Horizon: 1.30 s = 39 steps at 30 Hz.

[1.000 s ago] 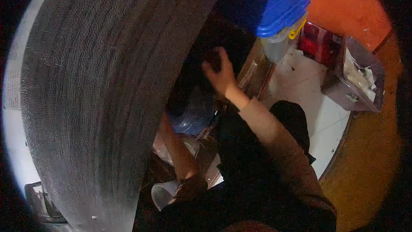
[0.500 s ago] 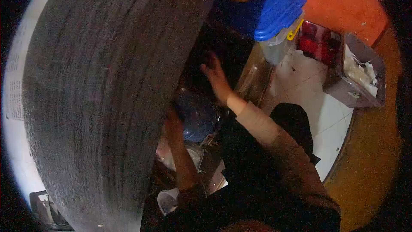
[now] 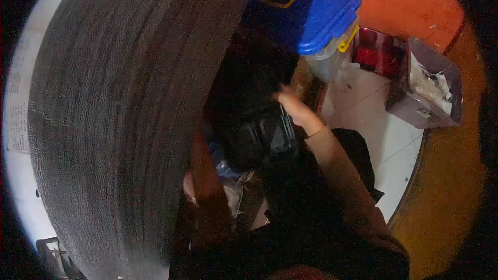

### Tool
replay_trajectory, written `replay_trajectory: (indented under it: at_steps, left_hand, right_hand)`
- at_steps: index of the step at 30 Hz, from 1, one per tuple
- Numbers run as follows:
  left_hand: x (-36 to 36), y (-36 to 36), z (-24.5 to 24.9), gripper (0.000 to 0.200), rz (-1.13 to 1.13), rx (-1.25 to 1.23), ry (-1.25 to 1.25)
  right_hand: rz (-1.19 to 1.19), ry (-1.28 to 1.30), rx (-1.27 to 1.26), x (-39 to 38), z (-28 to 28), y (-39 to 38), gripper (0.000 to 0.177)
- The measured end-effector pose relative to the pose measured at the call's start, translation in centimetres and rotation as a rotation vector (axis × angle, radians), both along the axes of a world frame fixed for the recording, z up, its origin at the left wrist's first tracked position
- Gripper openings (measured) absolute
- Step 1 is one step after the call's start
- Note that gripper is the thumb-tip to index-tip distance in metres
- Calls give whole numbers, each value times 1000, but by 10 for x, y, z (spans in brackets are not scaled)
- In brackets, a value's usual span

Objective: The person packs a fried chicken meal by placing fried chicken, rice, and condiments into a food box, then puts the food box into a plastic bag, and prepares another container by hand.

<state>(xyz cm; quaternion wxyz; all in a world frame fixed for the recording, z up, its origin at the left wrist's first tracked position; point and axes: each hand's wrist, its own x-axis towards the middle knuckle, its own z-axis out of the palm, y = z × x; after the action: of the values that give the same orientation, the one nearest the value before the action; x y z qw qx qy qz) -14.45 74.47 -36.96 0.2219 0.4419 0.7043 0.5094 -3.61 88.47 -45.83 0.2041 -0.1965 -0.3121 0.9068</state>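
Beside the dark table surface [image 3: 119, 98], a black item [image 3: 254, 124], perhaps a case or bag, lies low in shadow. My right hand [image 3: 295, 106] is closed at its right edge, fingers bent over the rim. The left forearm [image 3: 207, 176] reaches up beneath the table's edge, and the fingers of that hand are lost in darkness. Below the black item, a blue plastic-wrapped thing [image 3: 224, 168] shows in part, with a clear plastic bag [image 3: 233, 193] under it.
A clear bin with a blue lid [image 3: 327, 15] and yellow latches stands at the top. Right of it are a red glossy box [image 3: 376, 52] and a grey bin [image 3: 410, 96] holding papers and plastic. White floor tiles [image 3: 384, 145] lie below an orange surface [image 3: 410, 5].
The black item now covers most of the blue plastic-wrapped thing. My right hand has moved right and down and closed on its edge. The white cup near my left arm is no longer visible.
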Motion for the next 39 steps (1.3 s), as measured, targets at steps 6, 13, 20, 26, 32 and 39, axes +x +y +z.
replay_trajectory:
  at_steps: [6,13,20,26,32,39]
  left_hand:
    - [14,-45,16,19,-41,-160,109]
    - [-5,40,40,18,-49,-373,226]
    - [6,68,52,18,-43,-588,343]
    - [22,35,70,18,-70,-735,448]
    - [42,-30,81,17,-37,-883,518]
    - [61,-29,88,17,9,-1027,543]
  right_hand:
    - [149,-61,525,27,-10,-24,43]
    - [69,20,511,27,-13,-25,26]
    - [22,3,522,22,-15,-24,22]
    - [-9,-8,626,16,-28,-25,22]
    - [8,10,572,13,-24,-26,20]
    - [106,-132,821,32,-30,-6,21]
